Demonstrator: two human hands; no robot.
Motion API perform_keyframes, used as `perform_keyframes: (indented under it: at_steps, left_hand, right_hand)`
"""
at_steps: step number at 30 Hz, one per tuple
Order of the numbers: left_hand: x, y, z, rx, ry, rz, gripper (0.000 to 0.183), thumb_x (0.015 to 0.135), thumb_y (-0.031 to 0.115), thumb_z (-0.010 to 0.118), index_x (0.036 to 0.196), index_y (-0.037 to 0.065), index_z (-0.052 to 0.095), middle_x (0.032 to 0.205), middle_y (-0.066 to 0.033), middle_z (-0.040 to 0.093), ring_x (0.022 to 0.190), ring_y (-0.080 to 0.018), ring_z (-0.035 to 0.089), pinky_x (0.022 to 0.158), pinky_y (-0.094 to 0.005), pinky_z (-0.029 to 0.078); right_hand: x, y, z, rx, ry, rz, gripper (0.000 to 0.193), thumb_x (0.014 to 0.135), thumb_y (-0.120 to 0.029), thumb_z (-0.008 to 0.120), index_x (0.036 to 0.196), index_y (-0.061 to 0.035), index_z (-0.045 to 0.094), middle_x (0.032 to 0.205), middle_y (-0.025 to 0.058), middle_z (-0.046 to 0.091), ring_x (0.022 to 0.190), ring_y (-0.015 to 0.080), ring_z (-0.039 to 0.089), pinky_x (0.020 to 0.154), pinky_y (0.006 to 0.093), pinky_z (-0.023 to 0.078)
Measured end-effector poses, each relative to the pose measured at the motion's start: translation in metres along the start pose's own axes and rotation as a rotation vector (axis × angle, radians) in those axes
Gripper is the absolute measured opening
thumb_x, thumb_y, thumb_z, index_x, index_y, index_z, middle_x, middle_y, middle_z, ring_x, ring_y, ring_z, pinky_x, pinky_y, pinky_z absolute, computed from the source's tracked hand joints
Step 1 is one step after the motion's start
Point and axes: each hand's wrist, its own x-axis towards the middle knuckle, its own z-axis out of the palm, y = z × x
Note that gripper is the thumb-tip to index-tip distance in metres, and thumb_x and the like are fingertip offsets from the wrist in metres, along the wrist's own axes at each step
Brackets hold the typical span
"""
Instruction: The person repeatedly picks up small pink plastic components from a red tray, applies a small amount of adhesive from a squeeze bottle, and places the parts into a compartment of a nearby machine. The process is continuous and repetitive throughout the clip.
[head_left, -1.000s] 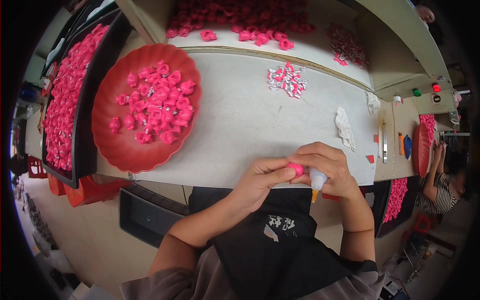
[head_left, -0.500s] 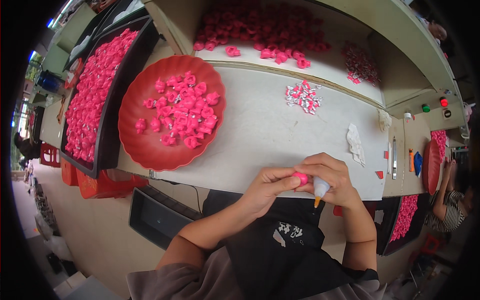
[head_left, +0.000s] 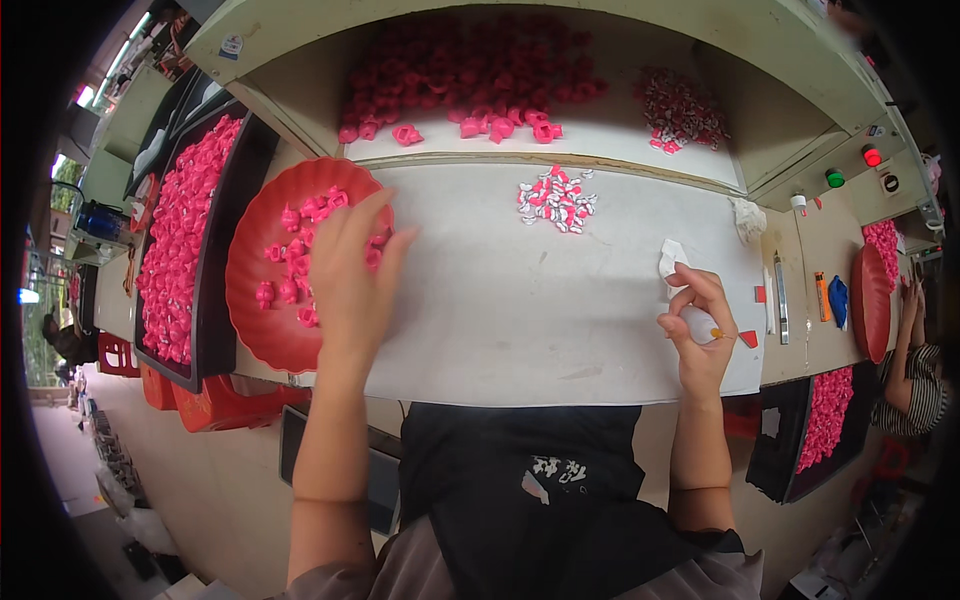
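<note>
My left hand [head_left: 350,275] is over the right side of a scalloped red bowl [head_left: 255,310], thumb spread away from the fingers, with nothing seen in it. Pink moulded plastic pieces [head_left: 297,262] lie in the bowl, some hidden behind the hand. On the right, my right hand [head_left: 703,345] is closed around a small white squeeze bottle [head_left: 699,322] with a yellow-orange nozzle pointing right. Just beyond that hand lies a crumpled white tissue [head_left: 673,256]. A small pile of white and pink parts [head_left: 556,198] rests on the pale worktop [head_left: 480,310].
A shelf [head_left: 440,152] at the back holds many pink pieces and another heap of small parts [head_left: 682,108]. Left of the bowl stands a black crate [head_left: 215,290] full of pink pieces. A metal ruler-like strip [head_left: 781,300] and an orange tube [head_left: 823,296] lie right. Another person's arm [head_left: 905,345] shows far right.
My hands have parted. The left one has moved left to the bowl, without the pink piece it held; the right one has shifted right with the bottle. The view has shifted slightly.
</note>
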Motion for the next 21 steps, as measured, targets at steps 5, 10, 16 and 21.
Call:
perform_keyframes:
  at_steps: [5, 10, 16, 21]
  left_hand:
    - [0.084, 0.060, 0.118, 0.022, -0.176, 0.061, 0.034, 0.079, 0.036, 0.060, 0.100, 0.009, 0.056, 0.055, -0.0081, 0.055, 0.055, -0.0276, 0.056, 0.054, -0.0378, 0.043]
    - [0.093, 0.052, 0.161, 0.048, -0.293, 0.075, 0.030, 0.080, 0.030, 0.060, 0.097, 0.008, 0.049, 0.060, -0.0112, 0.058, 0.061, -0.0290, 0.059, 0.055, -0.0384, 0.043]
    - [0.033, 0.048, 0.093, -1.126, -0.570, -0.467, 0.013, 0.087, 0.018, 0.052, 0.095, 0.010, 0.046, 0.079, -0.0047, 0.058, 0.055, -0.0076, 0.043, 0.050, -0.0221, 0.034]
    - [-0.028, 0.055, 0.055, -1.446, -0.761, -0.652, 0.017, 0.088, 0.019, 0.050, 0.102, 0.009, 0.051, 0.087, -0.0030, 0.055, 0.056, -0.0035, 0.035, 0.052, -0.0173, 0.029]
  right_hand:
    - [-0.007, -0.006, 0.006, -0.003, -0.035, 0.044, 0.046, 0.062, 0.003, 0.068, 0.107, -0.0010, 0.057, 0.095, 0.0079, 0.055, 0.064, 0.0090, 0.045, 0.067, 0.0228, 0.038]
    - [-0.021, 0.000, -0.009, -0.042, -0.070, 0.029, 0.045, 0.063, 0.005, 0.065, 0.106, -0.0009, 0.057, 0.091, 0.0079, 0.053, 0.067, 0.0106, 0.046, 0.068, 0.0239, 0.039]
    - [-0.030, 0.003, -0.008, 0.305, -0.031, 0.052, 0.043, 0.070, 0.003, 0.054, 0.110, -0.0012, 0.042, 0.106, 0.0127, 0.041, 0.077, 0.0161, 0.049, 0.064, 0.0264, 0.044]
    - [-0.025, -0.022, 0.011, 0.358, -0.047, 0.154, 0.034, 0.074, 0.001, 0.049, 0.107, 0.0031, 0.041, 0.112, 0.0147, 0.034, 0.082, 0.0196, 0.052, 0.056, 0.0270, 0.051]
